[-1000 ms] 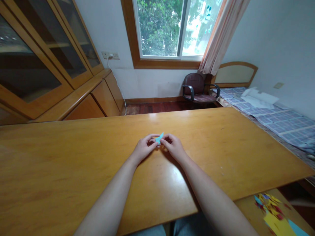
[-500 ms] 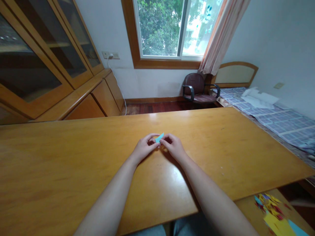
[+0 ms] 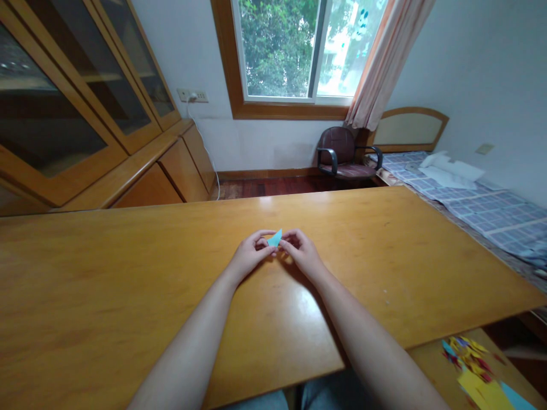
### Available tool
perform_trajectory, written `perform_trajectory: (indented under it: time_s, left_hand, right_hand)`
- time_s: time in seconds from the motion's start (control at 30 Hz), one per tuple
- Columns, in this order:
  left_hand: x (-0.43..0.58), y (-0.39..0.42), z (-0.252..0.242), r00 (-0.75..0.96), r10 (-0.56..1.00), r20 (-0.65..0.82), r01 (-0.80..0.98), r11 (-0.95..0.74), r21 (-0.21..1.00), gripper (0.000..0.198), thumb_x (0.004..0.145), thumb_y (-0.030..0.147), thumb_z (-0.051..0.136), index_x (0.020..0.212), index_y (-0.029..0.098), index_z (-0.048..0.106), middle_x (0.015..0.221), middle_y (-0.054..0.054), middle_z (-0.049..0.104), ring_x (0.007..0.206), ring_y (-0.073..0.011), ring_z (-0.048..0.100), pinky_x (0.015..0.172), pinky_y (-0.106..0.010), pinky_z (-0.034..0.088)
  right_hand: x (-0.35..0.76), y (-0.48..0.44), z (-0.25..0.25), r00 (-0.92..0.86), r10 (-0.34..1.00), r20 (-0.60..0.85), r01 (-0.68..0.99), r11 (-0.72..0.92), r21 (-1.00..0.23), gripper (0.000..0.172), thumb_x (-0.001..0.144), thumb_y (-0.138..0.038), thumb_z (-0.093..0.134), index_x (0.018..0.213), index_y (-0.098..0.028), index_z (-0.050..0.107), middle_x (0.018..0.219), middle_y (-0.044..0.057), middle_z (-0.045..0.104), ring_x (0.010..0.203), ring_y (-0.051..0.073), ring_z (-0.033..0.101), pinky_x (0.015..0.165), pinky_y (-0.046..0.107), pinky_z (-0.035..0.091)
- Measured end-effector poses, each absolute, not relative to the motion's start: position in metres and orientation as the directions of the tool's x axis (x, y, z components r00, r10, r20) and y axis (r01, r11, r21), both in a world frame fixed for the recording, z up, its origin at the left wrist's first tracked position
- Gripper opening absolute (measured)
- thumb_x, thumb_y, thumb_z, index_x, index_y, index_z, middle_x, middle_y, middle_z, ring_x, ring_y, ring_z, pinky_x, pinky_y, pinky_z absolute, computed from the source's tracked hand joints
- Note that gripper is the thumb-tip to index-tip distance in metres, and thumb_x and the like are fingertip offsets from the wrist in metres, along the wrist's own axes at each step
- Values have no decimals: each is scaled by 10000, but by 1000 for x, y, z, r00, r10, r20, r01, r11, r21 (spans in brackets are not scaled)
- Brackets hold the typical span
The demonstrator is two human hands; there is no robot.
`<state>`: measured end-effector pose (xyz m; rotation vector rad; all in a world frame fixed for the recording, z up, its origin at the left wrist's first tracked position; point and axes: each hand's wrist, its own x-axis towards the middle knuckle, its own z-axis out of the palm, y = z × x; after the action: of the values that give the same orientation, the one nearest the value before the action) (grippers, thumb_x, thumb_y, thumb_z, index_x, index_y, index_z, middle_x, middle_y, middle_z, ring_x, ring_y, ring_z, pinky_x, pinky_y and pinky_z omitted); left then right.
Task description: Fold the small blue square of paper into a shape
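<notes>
A small folded piece of light-blue paper [image 3: 276,238] is held up just over the wooden table [image 3: 128,285], one pointed corner facing up and away from me. My left hand [image 3: 253,250] pinches its left lower edge between thumb and fingers. From the other side, my right hand [image 3: 299,248] has its thumb and fingertips closed at the paper's right edge. Both hands are near the middle of the table, their fingertips almost meeting. The curled fingers hide the paper's underside.
At the lower right, a lower surface [image 3: 431,364] carries a pile of small coloured paper pieces [image 3: 470,356], a yellow sheet [image 3: 485,393] and a blue sheet [image 3: 515,396]. Beyond the table stand a cabinet [image 3: 141,188], an office chair [image 3: 337,151] and a bed [image 3: 491,210].
The blue paper has shifted slightly left and tilted more upright, showing more of its face. Both hands have moved only a little.
</notes>
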<state>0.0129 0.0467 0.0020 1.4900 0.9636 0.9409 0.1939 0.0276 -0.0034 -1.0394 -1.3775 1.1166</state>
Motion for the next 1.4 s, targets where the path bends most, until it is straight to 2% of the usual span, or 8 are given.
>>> perform_trajectory:
  time_s: [0.47, 0.8, 1.07, 1.4]
  left_hand:
    - [14, 44, 5, 374, 925, 59, 142, -121, 983, 467, 763, 327, 695, 1188, 166, 588, 706, 11, 645, 712, -173, 669, 706, -286, 502]
    - [15, 43, 7, 372, 928, 12, 118, -60, 991, 507, 749, 341, 712, 1201, 165, 564, 693, 20, 640, 728, -193, 698, 752, -326, 529]
    - [14, 44, 4, 380, 925, 1, 96, -41, 995, 509, 764, 363, 698, 1211, 162, 560, 725, -9, 683, 749, -212, 711, 787, -363, 538]
    - [12, 46, 4, 417, 909, 17, 60, -46, 997, 479, 803, 362, 662, 1225, 161, 558, 798, -33, 710, 765, -194, 700, 792, -337, 528]
  right_hand:
    - [192, 27, 2, -81, 985, 151, 6, 152, -988, 242, 758, -309, 673, 918, -193, 534, 745, -9, 614, 649, 130, 586, 607, 255, 459]
    - [191, 27, 2, -66, 990, 124, -58, 121, -991, 264, 729, -324, 681, 900, -201, 521, 741, -17, 606, 640, 125, 582, 588, 247, 453]
    - [191, 28, 0, -63, 988, 142, -64, 138, -988, 255, 737, -312, 679, 904, -203, 519, 730, -18, 632, 656, 134, 617, 616, 256, 452]
    - [192, 28, 0, -71, 986, 149, -37, 147, -988, 241, 754, -313, 670, 909, -201, 523, 736, -16, 628, 667, 136, 618, 627, 256, 449]
